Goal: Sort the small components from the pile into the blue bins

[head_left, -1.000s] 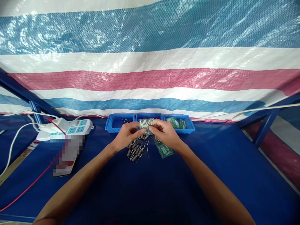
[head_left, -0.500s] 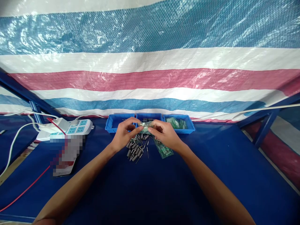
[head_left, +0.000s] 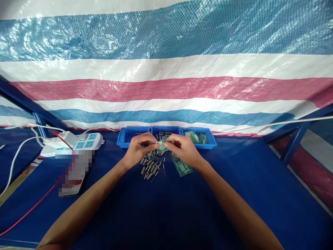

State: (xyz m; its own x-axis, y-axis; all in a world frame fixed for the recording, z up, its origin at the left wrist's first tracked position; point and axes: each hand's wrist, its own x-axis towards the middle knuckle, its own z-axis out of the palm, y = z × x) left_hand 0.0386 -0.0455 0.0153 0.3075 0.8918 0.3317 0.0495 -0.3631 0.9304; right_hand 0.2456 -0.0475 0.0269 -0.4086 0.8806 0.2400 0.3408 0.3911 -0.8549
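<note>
A small green circuit board [head_left: 163, 144] is held up over the table between my two hands. My left hand [head_left: 138, 150] pinches its left edge with thumb and fingers. My right hand [head_left: 185, 150] is closed on the right side. The fingers cover part of the board, and its details are too small to read. Below lies a loose pile of dark cylindrical parts with wire leads [head_left: 149, 168], probably capacitors. Beside my right wrist, more green circuit boards [head_left: 183, 168] rest flat on the table.
Behind my hands stand three blue bins: a left bin [head_left: 121, 141], a middle bin [head_left: 166, 128] with dark parts, and a right bin [head_left: 212, 142] with green boards. A power strip [head_left: 97, 141] with cables and a partly blurred phone [head_left: 74, 187] lie left on the blue table [head_left: 161, 215].
The circuit board has tilted and shows more of its face between my fingers. My left fingertips have shifted slightly down. The pile and the bins look the same.
</note>
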